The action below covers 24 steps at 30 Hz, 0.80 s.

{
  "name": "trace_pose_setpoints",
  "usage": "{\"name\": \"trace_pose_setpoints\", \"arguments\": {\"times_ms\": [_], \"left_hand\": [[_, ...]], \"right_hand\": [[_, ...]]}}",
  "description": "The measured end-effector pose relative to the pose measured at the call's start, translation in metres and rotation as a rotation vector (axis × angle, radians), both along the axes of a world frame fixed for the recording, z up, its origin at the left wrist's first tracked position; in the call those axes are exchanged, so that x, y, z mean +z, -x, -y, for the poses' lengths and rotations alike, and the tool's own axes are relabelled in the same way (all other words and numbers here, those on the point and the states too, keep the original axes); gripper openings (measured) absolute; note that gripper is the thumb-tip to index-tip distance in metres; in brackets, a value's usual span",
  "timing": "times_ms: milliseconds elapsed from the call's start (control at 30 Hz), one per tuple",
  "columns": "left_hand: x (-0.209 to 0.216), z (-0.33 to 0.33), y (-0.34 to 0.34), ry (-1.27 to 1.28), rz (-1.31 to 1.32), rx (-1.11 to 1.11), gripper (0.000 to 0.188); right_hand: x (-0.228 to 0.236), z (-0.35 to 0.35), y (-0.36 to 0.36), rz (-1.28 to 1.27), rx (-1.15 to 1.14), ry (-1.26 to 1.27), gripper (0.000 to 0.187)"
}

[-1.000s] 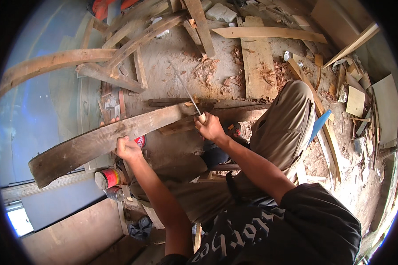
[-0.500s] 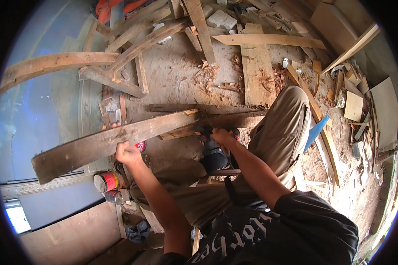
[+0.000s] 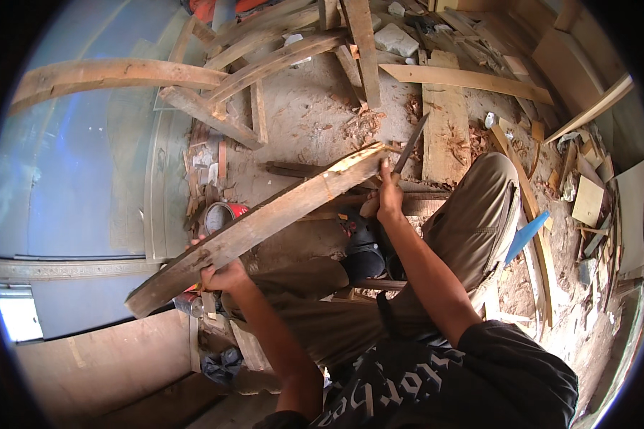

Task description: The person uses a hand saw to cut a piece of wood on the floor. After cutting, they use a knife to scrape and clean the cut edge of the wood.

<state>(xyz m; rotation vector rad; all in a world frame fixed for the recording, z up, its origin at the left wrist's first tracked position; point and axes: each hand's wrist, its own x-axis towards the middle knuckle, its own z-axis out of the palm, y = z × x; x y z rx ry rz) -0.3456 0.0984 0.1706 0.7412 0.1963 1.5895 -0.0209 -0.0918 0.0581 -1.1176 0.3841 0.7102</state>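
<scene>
A long weathered wooden plank [image 3: 286,222] lies slantwise in front of me, its far right end raised. A pale, freshly cut patch shows along the top edge near that end. My left hand [image 3: 222,275] is wrapped round the plank's lower left part, with fingertips showing past its far edge. My right hand [image 3: 388,194] is closed round the wooden handle of a large knife [image 3: 412,146], whose dark blade points up and away. The right thumb reaches up against the plank's far end. Part of the knife's handle is hidden by the hand.
Wooden trestle pieces [image 3: 215,118] stand at the far left beside a blue-grey panel [image 3: 79,164]. A red can [image 3: 225,213] sits behind the plank. A blue saw-like blade [image 3: 528,236] is right of my knee. Scrap wood and shavings litter the floor.
The plank's right end has swung up and away, and the whole plank has shifted right. My right hand has risen to that end, and the knife's blade now shows beyond it.
</scene>
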Motion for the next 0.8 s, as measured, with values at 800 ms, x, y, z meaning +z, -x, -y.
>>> {"name": "trace_pose_setpoints", "arguments": {"times_ms": [800], "left_hand": [[-0.093,0.073,-0.060,1.002,0.114,-0.435,0.063]], "right_hand": [[0.107,0.049,-0.062,0.520,0.151,-0.716,0.056]]}}
